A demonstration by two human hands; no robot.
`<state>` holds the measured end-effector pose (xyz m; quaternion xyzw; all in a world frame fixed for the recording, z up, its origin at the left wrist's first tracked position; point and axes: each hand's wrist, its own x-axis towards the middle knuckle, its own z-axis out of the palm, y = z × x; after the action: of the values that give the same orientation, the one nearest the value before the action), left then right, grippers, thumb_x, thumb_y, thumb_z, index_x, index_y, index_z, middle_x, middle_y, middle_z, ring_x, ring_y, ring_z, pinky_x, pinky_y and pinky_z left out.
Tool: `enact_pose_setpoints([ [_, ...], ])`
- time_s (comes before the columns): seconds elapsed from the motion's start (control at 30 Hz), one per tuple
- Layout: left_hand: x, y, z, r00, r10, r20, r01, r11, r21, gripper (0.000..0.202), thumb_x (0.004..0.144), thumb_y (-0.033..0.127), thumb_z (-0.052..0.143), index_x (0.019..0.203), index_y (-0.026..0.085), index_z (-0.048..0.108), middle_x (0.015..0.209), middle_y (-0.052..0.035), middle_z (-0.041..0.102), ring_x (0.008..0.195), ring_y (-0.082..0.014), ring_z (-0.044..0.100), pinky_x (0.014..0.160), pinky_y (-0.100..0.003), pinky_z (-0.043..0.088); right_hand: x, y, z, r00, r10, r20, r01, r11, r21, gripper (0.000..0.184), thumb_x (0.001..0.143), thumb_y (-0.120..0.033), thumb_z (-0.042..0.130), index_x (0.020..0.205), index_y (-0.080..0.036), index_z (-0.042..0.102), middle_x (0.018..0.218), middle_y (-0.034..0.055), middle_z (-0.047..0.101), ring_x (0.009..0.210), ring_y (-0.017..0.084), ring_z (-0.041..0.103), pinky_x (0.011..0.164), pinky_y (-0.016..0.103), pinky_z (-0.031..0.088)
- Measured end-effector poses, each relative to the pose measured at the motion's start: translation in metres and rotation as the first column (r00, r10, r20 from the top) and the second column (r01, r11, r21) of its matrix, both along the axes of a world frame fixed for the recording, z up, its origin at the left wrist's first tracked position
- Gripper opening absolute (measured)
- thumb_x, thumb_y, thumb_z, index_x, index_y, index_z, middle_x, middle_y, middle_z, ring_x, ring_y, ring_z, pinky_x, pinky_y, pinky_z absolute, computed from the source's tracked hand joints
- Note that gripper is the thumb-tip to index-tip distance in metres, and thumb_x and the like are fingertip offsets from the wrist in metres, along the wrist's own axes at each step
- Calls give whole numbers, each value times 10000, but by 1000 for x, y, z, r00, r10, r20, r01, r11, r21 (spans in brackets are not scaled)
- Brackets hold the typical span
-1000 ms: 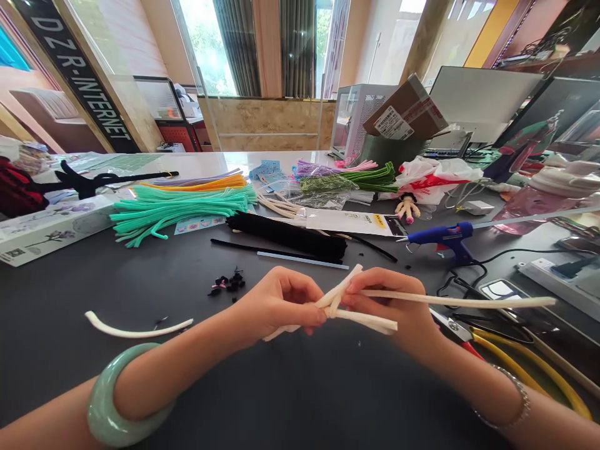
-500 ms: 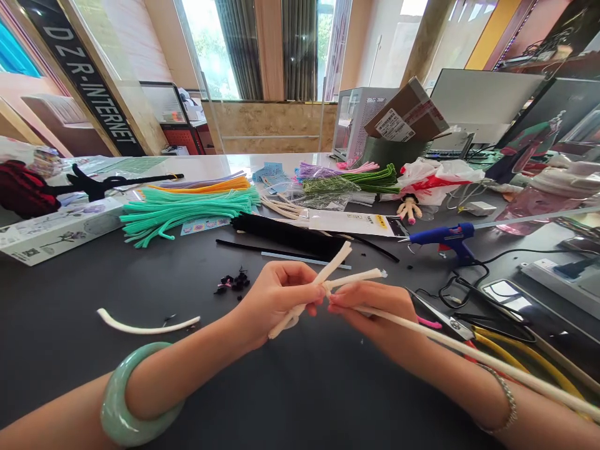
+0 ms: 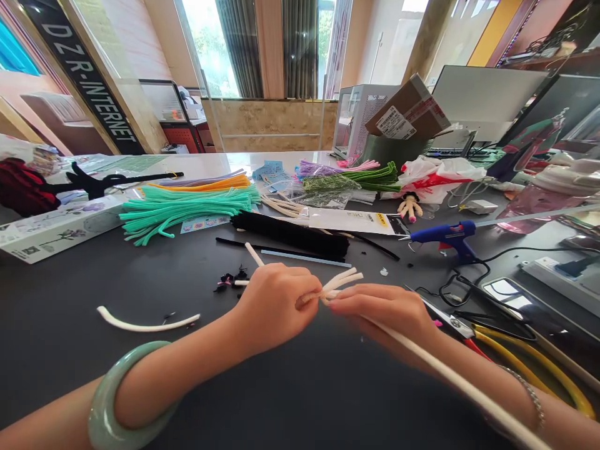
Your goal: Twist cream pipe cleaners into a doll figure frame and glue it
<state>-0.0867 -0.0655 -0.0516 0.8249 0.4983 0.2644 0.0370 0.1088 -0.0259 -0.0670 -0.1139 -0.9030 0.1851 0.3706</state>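
Cream pipe cleaners [image 3: 344, 278] meet between my two hands at the middle of the view. My left hand [image 3: 279, 303] is closed round them in a fist, with short ends sticking out past its back and its fingers. My right hand [image 3: 382, 306] pinches the same pipe cleaners close to the crossing point, fingertips nearly touching the left hand. From there one long cream strand runs under the right hand and along the right forearm to the lower right corner. A loose curved cream piece [image 3: 145, 325] lies on the dark table left of my hands.
Bundles of mint [image 3: 192, 206] and black pipe cleaners [image 3: 290, 234] lie behind my hands. On the right are a blue glue gun [image 3: 443, 234], pliers with yellow handles [image 3: 534, 356], a phone [image 3: 509, 297] and cables. Dark scraps [image 3: 232, 279] sit beside my left hand.
My left hand has turned over, knuckles now up, wrapping the pipe cleaners in a fist. The short ends by the right hand now lie closer together. A small white scrap now shows on the table.
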Motion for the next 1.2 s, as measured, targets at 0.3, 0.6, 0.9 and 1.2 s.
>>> enact_pose_setpoints([
  [0.3, -8, 2, 20, 953, -156, 259, 244, 903, -354, 125, 723, 108, 554, 671, 117, 668, 543, 41, 481, 522, -68, 400, 486, -177, 306, 7, 10, 6, 994, -111, -19, 102, 954, -281, 141, 843, -164, 583, 768, -229, 682, 777, 7, 742, 657, 131, 687, 618, 195, 530],
  [0.6, -8, 10, 15, 670, 89, 737, 528, 640, -558, 49, 639, 161, 695, 679, 134, 705, 586, 10, 622, 549, -85, 507, 530, -194, 379, 2, 3, 3, 981, -149, -128, 89, 918, -387, 129, 812, -200, 611, 729, -197, 710, 657, 5, 724, 526, 118, 641, 476, 182, 476],
  [0.9, 5, 0, 13, 441, 357, 823, 466, 693, -550, 77, 602, 190, 707, 578, 140, 654, 559, 10, 626, 519, -89, 552, 500, -195, 391, -14, -7, -9, 966, -240, -100, 217, 955, -200, 141, 818, -137, 584, 728, -197, 674, 687, 6, 740, 575, 131, 681, 520, 186, 517],
  [1.2, 11, -4, 12, 797, 229, 559, 9, 921, -390, 131, 706, 192, 593, 593, 135, 630, 513, 48, 485, 522, -82, 416, 511, -203, 344, -16, -15, -11, 983, -150, -103, 165, 973, 160, 133, 858, -85, 516, 802, -158, 611, 675, 52, 702, 570, 139, 656, 548, 216, 510],
])
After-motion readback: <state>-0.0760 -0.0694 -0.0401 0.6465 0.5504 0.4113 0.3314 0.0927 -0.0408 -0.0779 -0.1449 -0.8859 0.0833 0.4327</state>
